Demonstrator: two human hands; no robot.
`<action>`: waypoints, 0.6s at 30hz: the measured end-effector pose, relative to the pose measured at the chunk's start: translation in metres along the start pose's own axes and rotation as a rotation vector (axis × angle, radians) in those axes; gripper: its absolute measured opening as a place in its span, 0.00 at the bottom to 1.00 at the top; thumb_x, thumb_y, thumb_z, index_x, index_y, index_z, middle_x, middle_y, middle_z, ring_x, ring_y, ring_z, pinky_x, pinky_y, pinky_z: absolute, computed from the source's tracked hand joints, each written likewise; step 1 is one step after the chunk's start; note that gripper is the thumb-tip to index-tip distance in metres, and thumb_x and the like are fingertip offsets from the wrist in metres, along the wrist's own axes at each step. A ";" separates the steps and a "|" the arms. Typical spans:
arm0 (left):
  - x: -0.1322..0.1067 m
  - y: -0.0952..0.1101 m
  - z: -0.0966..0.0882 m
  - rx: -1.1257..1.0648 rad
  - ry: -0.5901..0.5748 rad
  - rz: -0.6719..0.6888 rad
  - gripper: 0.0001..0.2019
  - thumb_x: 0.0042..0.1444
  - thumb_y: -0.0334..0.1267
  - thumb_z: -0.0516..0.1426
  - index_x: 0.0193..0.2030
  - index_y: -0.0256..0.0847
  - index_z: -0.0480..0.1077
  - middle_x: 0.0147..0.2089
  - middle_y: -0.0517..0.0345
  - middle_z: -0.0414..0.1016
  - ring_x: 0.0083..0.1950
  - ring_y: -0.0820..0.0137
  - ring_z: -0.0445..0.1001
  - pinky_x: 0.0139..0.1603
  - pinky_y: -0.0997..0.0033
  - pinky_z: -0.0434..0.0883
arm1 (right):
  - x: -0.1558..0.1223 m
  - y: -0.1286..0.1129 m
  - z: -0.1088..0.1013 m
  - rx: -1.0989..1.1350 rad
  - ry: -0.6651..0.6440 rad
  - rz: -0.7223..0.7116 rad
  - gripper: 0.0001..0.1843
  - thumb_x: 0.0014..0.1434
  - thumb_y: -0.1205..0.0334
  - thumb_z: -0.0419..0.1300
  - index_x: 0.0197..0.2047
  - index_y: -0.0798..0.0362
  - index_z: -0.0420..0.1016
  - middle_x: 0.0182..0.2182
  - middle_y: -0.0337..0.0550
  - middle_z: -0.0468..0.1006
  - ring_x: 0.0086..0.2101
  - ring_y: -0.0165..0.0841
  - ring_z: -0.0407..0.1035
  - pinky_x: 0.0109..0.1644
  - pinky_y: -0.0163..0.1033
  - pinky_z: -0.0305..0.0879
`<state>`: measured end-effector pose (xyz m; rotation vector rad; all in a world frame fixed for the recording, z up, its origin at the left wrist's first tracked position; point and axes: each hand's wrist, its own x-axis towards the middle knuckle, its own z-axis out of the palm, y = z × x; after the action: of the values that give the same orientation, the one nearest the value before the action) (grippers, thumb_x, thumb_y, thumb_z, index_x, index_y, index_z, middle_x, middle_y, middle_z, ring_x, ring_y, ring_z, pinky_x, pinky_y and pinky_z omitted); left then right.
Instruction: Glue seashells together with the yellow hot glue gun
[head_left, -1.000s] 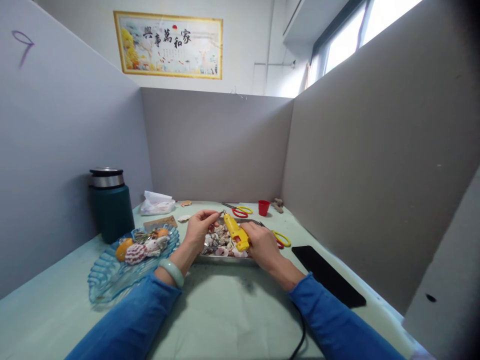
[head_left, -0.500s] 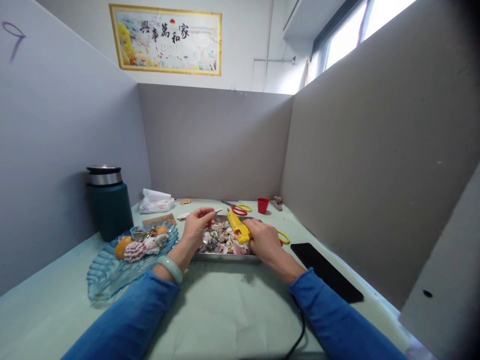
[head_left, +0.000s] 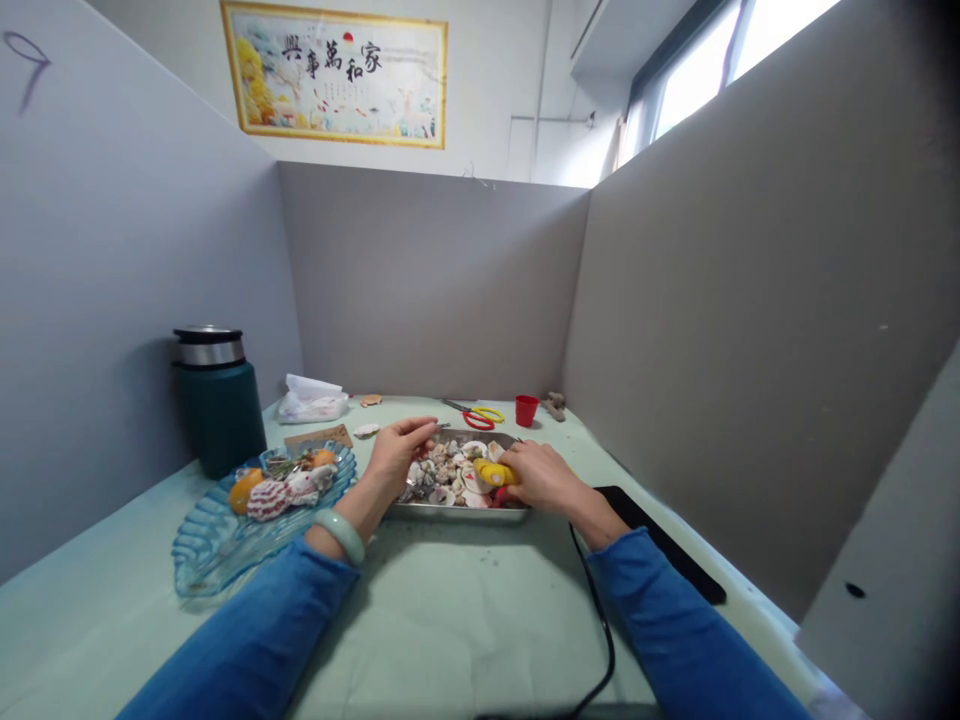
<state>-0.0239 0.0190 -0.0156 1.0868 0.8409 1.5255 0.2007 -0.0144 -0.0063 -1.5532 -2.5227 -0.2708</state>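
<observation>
Along the pale green table (head_left: pixel 420 630), leftmost, one dark-teal bottle (head_left: pixel 217 425) is standing behind one scalloped blue glass dish (head_left: pixel 196 560). Rightward, the left hand (head_left: pixel 391 462) is holding one small thin piece (head_left: pixel 442 425) in a narrow pinch by one silvery metal tray (head_left: pixel 457 514), whose seashells (head_left: pixel 444 468) are lying too jumbled to count. Over its right part, the right hand (head_left: pixel 543 478) is gripping one yellow plastic glue gun (head_left: pixel 491 472); gluing is seemingly in hand, the next move probably calling for bringing gun and piece together. Beyond, one red cup (head_left: pixel 526 411) is standing; rightmost, one flat black slab (head_left: pixel 679 565) is lying.
</observation>
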 end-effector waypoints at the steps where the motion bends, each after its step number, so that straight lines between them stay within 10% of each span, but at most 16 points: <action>1: 0.000 0.000 0.000 -0.002 -0.008 -0.004 0.21 0.31 0.38 0.69 0.35 0.32 0.75 0.25 0.59 0.73 0.21 0.80 0.67 0.22 0.80 0.63 | 0.000 0.002 -0.001 0.029 -0.028 -0.023 0.19 0.48 0.47 0.63 0.39 0.51 0.74 0.38 0.47 0.75 0.41 0.40 0.66 0.38 0.37 0.54; 8: -0.001 -0.001 0.000 -0.028 -0.069 -0.019 0.18 0.35 0.37 0.68 0.35 0.31 0.75 0.25 0.59 0.73 0.22 0.81 0.67 0.22 0.81 0.63 | -0.005 0.021 -0.017 0.443 -0.109 -0.180 0.22 0.46 0.53 0.65 0.46 0.50 0.75 0.41 0.43 0.76 0.39 0.36 0.68 0.38 0.36 0.60; 14: -0.011 0.002 0.011 -0.106 -0.153 -0.118 0.15 0.38 0.31 0.67 0.35 0.31 0.75 0.27 0.57 0.74 0.21 0.82 0.67 0.22 0.83 0.65 | 0.005 0.000 -0.011 0.736 0.432 -0.063 0.09 0.54 0.61 0.59 0.38 0.54 0.76 0.36 0.43 0.77 0.34 0.32 0.69 0.40 0.36 0.63; 18: -0.021 0.000 0.021 -0.156 -0.250 -0.187 0.12 0.41 0.30 0.66 0.35 0.32 0.74 0.26 0.58 0.73 0.21 0.82 0.67 0.21 0.84 0.65 | 0.013 -0.019 -0.002 0.894 0.535 -0.063 0.08 0.53 0.63 0.59 0.37 0.54 0.76 0.33 0.42 0.77 0.32 0.31 0.69 0.38 0.36 0.64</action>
<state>-0.0032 -0.0017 -0.0124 1.0290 0.6218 1.2478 0.1786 -0.0122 -0.0029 -0.8848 -1.8459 0.3536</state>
